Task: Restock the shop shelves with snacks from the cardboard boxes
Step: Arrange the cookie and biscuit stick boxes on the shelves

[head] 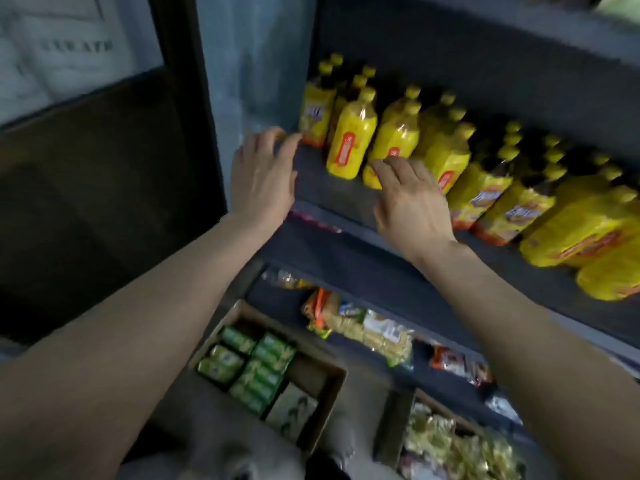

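Observation:
A dark shelf (332, 192) carries rows of yellow bottles (351, 140) with yellow caps. My left hand (263, 174) hovers at the shelf's left end with straight fingers, holding nothing. My right hand (410, 199) reaches with spread fingers to the front bottles, its fingertips at the base of one bottle (394, 136). Below on the floor stands a cardboard box (332, 386) with green snack packs (256, 365). A second cardboard box (398, 431) at the lower right holds pale wrapped snacks (457, 445).
The shelf below holds noodle and snack packets (367, 327). A dark door frame (187, 98) and a glass panel stand to the left. More yellow bottles (581, 230) fill the shelf's right side. The picture is blurred by movement.

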{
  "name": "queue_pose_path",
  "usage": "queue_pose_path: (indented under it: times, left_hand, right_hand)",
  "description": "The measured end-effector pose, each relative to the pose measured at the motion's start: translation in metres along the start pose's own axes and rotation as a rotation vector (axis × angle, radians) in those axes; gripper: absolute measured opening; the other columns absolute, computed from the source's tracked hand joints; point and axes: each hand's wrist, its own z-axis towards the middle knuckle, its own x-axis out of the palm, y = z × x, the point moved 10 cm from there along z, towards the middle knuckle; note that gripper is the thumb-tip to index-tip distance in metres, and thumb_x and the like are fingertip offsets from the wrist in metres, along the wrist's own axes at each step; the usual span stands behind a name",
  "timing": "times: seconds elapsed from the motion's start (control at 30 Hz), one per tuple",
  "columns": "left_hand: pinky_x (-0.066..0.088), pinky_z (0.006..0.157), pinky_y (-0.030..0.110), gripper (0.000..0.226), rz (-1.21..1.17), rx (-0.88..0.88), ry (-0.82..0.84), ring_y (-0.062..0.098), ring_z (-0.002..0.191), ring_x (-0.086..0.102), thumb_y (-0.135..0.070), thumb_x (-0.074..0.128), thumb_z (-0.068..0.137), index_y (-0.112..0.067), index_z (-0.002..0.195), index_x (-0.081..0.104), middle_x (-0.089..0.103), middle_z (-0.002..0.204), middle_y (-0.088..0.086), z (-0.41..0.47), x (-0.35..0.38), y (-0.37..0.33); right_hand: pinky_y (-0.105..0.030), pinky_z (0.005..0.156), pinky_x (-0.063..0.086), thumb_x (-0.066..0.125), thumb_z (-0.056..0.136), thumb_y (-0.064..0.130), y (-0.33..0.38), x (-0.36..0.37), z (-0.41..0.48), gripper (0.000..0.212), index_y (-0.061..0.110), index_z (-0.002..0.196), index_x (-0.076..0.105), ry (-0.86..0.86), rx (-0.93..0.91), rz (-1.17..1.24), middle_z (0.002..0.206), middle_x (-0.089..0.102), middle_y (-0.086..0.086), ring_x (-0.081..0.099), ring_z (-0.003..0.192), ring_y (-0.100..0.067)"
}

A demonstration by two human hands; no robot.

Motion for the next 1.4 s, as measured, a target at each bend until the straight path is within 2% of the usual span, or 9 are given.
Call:
queue_pose_path:
  times: [0.37, 0.5, 0.57, 0.67, 0.83, 0.93, 1.13, 1.27, 1.4]
  left_hand:
    - [0.047, 0.091, 0.043, 0.059, -0.001, -0.376, 0.586, 0.032, 0.109, 0.055, -0.016, 0.071, 0.080, -0.014, 0.136, 0.051, 0.056, 0.127, 0.011, -0.341, 0.252, 0.118]
    - [0.051, 0.095, 0.043, 0.059, -0.077, -0.409, 0.785, 0.033, 0.116, 0.055, -0.016, 0.071, 0.083, -0.010, 0.139, 0.050, 0.055, 0.131, 0.013, -0.459, 0.345, 0.111]
    - [0.053, 0.091, 0.044, 0.060, -0.094, -0.400, 0.847, 0.034, 0.112, 0.057, -0.013, 0.073, 0.080, -0.010, 0.136, 0.052, 0.057, 0.127, 0.014, -0.507, 0.387, 0.106]
    - [0.054, 0.089, 0.045, 0.062, -0.082, -0.369, 0.914, 0.036, 0.109, 0.058, -0.010, 0.078, 0.073, -0.010, 0.132, 0.057, 0.058, 0.125, 0.015, -0.563, 0.445, 0.105]
    - [0.058, 0.083, 0.043, 0.069, -0.113, -0.282, 0.960, 0.036, 0.110, 0.059, 0.006, 0.082, 0.062, -0.009, 0.126, 0.062, 0.059, 0.120, 0.017, -0.623, 0.534, 0.102]
    - [0.060, 0.073, 0.041, 0.073, -0.183, -0.212, 0.997, 0.034, 0.116, 0.055, 0.010, 0.078, 0.066, -0.013, 0.132, 0.057, 0.057, 0.127, 0.016, -0.654, 0.582, 0.090]
    - [0.056, 0.088, 0.042, 0.051, -0.207, -0.159, 1.030, 0.038, 0.117, 0.057, -0.002, 0.057, 0.081, -0.009, 0.131, 0.058, 0.056, 0.132, 0.020, -0.676, 0.626, 0.076]
    - [0.056, 0.088, 0.041, 0.065, -0.201, -0.192, 1.099, 0.037, 0.122, 0.053, 0.006, 0.066, 0.077, -0.008, 0.138, 0.051, 0.051, 0.138, 0.020, -0.683, 0.638, 0.077]
    - [0.037, 0.110, 0.037, 0.065, -0.192, -0.172, 1.153, 0.032, 0.141, 0.032, 0.008, 0.051, 0.088, -0.009, 0.149, 0.037, 0.032, 0.154, 0.016, -0.686, 0.647, 0.066]
  right_hand:
    - [-0.047, 0.083, 0.055, 0.056, 0.086, 0.013, 0.104, 0.333, -0.256, 0.049, 0.008, 0.135, 0.054, 0.602, 0.165, 0.393, 0.121, 0.061, -0.014, 0.058, 0.106, -0.037]
    - [-0.049, 0.080, 0.057, 0.067, 0.077, 0.002, 0.115, 0.433, -0.364, 0.061, 0.015, 0.135, 0.055, 0.841, 0.263, 0.420, 0.124, 0.060, -0.011, 0.058, 0.107, -0.035]
    - [-0.049, 0.069, 0.059, 0.071, 0.072, -0.002, 0.119, 0.478, -0.414, 0.058, 0.011, 0.128, 0.061, 0.923, 0.282, 0.430, 0.112, 0.063, -0.013, 0.063, 0.094, -0.037]
    - [-0.043, 0.071, 0.060, 0.066, 0.085, 0.003, 0.123, 0.548, -0.485, 0.047, 0.015, 0.130, 0.059, 1.099, 0.259, 0.377, 0.107, 0.064, -0.007, 0.065, 0.089, -0.029]
    - [-0.040, 0.097, 0.052, 0.061, 0.093, 0.011, 0.134, 0.642, -0.561, 0.057, 0.019, 0.145, 0.042, 1.226, 0.250, 0.332, 0.133, 0.055, -0.006, 0.056, 0.117, -0.026]
    - [-0.039, 0.099, 0.049, 0.064, 0.090, 0.012, 0.147, 0.690, -0.590, 0.069, 0.020, 0.149, 0.030, 1.289, 0.257, 0.312, 0.139, 0.048, -0.008, 0.050, 0.121, -0.027]
    - [-0.040, 0.098, 0.046, 0.069, 0.090, 0.029, 0.169, 0.749, -0.640, 0.090, 0.018, 0.155, 0.008, 1.472, 0.252, 0.307, 0.151, 0.034, -0.012, 0.046, 0.129, -0.032]
    - [-0.040, 0.100, 0.046, 0.072, 0.088, 0.021, 0.162, 0.755, -0.641, 0.087, 0.017, 0.154, 0.016, 1.466, 0.299, 0.421, 0.145, 0.043, -0.013, 0.051, 0.127, -0.034]
    - [-0.038, 0.096, 0.047, 0.067, 0.089, 0.017, 0.130, 0.756, -0.618, 0.071, 0.012, 0.147, 0.026, 1.345, 0.330, 0.350, 0.140, 0.043, -0.016, 0.050, 0.122, -0.034]
